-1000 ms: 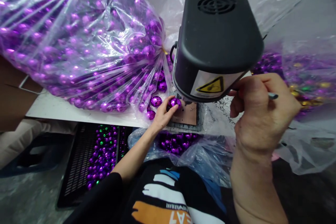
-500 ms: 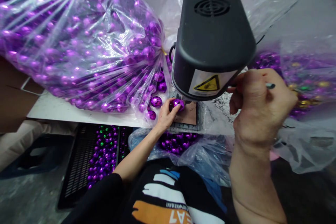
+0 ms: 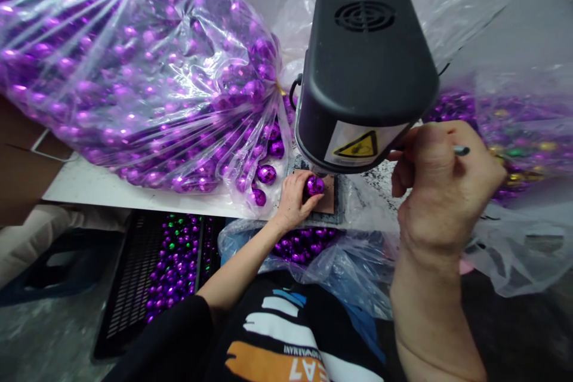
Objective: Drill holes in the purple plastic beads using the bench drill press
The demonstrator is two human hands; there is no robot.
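Observation:
Between thumb and fingers, my left hand grips a shiny purple faceted ball. It is low over a brown pad on the base of a black machine, whose head overhangs it. My right hand is closed around a lever handle on the machine's right side; only the dark rounded end shows past the fist. Two loose purple balls lie just left of my left hand. The part of the machine directly above the held ball is mostly hidden by the housing.
A big clear bag of purple balls covers the bench's left side. More balls fill an open bag below the bench edge and a black crate on the floor. At right are bagged purple, gold and green balls. Dark specks litter the bench.
My left hand has moved right with the purple ball, bringing it farther over the brown pad. My right hand stays on the lever handle, almost unmoved.

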